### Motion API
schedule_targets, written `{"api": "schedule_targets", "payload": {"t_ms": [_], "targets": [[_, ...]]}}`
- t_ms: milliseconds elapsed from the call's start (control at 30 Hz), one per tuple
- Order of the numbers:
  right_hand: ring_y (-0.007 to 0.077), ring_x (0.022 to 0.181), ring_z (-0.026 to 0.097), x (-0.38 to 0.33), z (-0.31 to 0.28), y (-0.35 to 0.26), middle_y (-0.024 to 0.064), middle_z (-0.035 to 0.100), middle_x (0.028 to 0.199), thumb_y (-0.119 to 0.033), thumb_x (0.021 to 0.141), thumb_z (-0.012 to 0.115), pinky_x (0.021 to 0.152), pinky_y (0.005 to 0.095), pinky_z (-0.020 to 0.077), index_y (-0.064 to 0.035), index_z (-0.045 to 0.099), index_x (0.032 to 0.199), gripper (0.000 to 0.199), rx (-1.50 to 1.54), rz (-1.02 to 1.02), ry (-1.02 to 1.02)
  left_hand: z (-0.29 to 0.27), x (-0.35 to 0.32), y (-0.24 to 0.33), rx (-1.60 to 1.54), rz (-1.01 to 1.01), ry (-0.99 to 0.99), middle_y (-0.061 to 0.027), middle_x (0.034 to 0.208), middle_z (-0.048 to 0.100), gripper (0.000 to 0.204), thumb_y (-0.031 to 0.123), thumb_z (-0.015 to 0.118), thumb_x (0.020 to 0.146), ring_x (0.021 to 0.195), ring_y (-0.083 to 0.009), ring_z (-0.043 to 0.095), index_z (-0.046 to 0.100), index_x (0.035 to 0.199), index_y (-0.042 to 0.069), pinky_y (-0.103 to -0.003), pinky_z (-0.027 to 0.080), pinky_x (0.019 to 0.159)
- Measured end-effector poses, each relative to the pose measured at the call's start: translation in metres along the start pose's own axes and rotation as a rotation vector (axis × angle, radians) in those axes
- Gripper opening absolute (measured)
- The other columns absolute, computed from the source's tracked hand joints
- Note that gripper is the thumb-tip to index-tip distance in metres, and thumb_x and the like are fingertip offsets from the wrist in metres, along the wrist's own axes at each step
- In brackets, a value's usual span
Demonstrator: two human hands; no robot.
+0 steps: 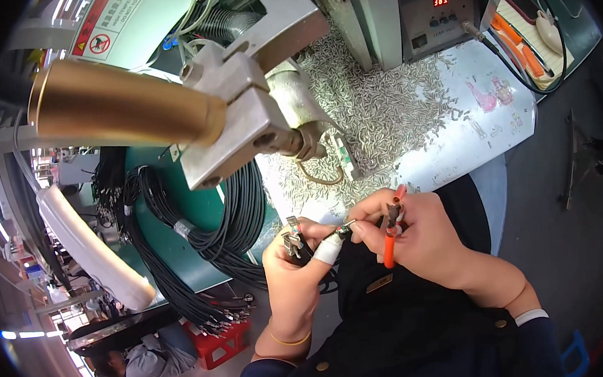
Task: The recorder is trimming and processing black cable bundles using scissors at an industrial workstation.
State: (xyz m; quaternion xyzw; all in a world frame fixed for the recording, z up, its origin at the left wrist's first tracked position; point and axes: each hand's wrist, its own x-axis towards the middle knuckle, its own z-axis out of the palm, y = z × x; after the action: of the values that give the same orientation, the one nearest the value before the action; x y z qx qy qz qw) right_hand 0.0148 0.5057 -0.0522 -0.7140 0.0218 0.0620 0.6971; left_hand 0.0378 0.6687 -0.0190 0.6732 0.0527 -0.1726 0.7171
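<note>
The left hand (pixel 289 257), its thumb wearing a white wrap (pixel 329 249), is closed around metal connectors (pixel 292 240) and grips a small cable end (pixel 343 230) at thumb and fingertip. The right hand (pixel 418 229) meets it there, thumb and forefinger pinched together at the cable end's tip, while a red-handled tool (pixel 390 249) is held in the same hand. The cable end lies between both hands, in front of the person's dark apron (pixel 426 327) and just short of a pale plate (pixel 485 131) strewn with small silvery pieces (pixel 387 104). Above the plate reaches a metal clamp (pixel 237 133) with a brass-coloured cylinder (pixel 118 104); a grey box (pixel 419 20) with a red display stands behind. Coiled black cables (pixel 237 222) lie on the green worktop (pixel 149 213) at left.
</note>
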Motion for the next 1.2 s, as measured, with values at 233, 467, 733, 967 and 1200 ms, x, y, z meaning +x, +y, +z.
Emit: {"api": "schedule_targets", "payload": {"t_ms": [233,467,733,967,1200], "targets": [[0.0049,0.051,0.054,-0.007,0.005,-0.001,0.0032,0.062,0.066,-0.006,0.080,0.065,0.046,0.0186,0.0430,-0.0007,0.058,0.083,0.009,0.058,-0.077,0.040,0.000,-0.013,-0.004,0.048,0.123,0.005,-0.0017,0.081,0.055,0.015,-0.012,0.061,0.072,0.074,-0.0060,0.052,0.059,0.084,-0.004,-0.019,0.041,0.066],[0.0057,0.048,0.053,-0.008,-0.001,0.000,0.0050,0.062,0.068,-0.004,0.080,0.064,0.044,0.0191,0.0419,-0.0001,0.058,0.085,0.009,0.201,-0.022,-0.011,0.003,-0.013,-0.005,-0.006,0.088,-0.018,-0.0009,0.081,0.055,0.016,-0.012,0.061,0.074,0.074,-0.0060,0.052,0.059,0.087,-0.003,-0.018,0.041,0.066],[0.0062,0.048,0.053,-0.008,-0.002,-0.003,0.0076,0.064,0.071,-0.003,0.080,0.064,0.044,0.0189,0.0418,0.0015,0.059,0.089,0.011,0.446,0.152,-0.017,0.005,-0.010,-0.007,0.011,0.112,-0.013,-0.0012,0.080,0.055,0.015,-0.012,0.061,0.074,0.073,-0.0058,0.052,0.059,0.085,-0.003,-0.019,0.040,0.065],[0.0070,0.050,0.055,-0.010,-0.002,0.005,0.0076,0.064,0.072,0.000,0.079,0.063,0.046,0.0191,0.0431,0.0017,0.058,0.089,0.011,0.090,-0.046,0.039,0.010,-0.009,-0.013,0.138,0.263,0.001,-0.0014,0.078,0.054,0.013,-0.011,0.062,0.074,0.072,-0.0059,0.051,0.059,0.084,-0.003,-0.018,0.040,0.065],[0.0057,0.048,0.051,-0.015,-0.006,0.010,0.0043,0.059,0.065,-0.007,0.074,0.069,0.045,0.0196,0.0397,-0.0003,0.056,0.081,0.017,0.124,-0.028,-0.011,0.009,-0.008,-0.010,0.137,0.245,0.027,-0.0012,0.077,0.053,0.012,-0.010,0.062,0.074,0.070,-0.0058,0.050,0.060,0.084,-0.003,-0.018,0.039,0.064]]}}
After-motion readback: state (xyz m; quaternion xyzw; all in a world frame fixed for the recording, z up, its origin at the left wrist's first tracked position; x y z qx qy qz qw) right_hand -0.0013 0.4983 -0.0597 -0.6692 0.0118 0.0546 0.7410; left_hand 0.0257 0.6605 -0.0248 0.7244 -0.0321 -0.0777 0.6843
